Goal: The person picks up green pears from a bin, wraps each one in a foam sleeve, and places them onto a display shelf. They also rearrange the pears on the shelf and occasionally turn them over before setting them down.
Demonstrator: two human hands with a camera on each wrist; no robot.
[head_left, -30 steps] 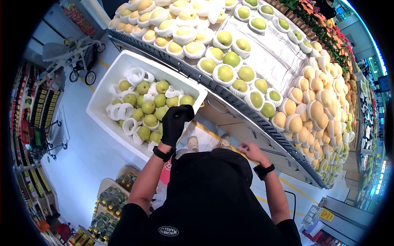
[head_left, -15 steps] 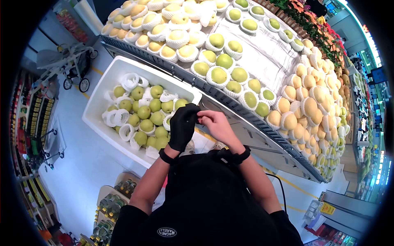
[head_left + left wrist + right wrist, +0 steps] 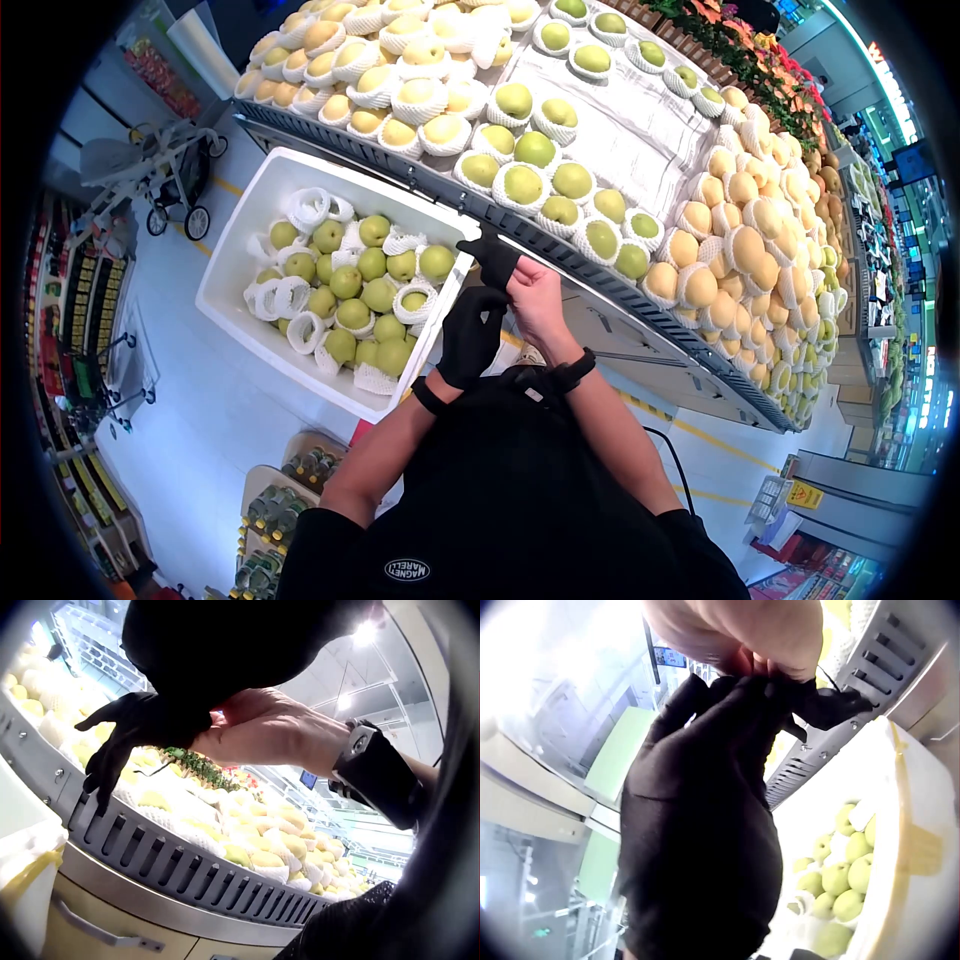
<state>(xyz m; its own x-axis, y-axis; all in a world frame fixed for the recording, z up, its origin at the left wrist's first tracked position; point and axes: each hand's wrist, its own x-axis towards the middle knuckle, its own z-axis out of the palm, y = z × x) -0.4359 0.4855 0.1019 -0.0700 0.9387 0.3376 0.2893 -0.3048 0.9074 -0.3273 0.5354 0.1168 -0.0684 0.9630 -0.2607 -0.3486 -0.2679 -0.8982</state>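
Note:
My left hand wears a black glove and is raised in front of my body. At its fingertips is a second, loose black glove, its empty fingers sticking out toward the crate. My bare right hand grips this loose glove by its near end. In the right wrist view, the gloved left fingers pinch the same end, close against the right fingertips. The left wrist view shows the loose glove's limp fingers hanging before the display. Black bands circle both wrists.
A white foam crate of green pears and foam nets stands at left. Beyond it rises a fruit display with a grey slatted edge, holding netted green and yellow fruit. A stroller and bottle shelves stand farther off.
My right hand has come up from my right side to meet the left hand. The loose glove, bunched at the left hand before, now extends from the fingers of both hands.

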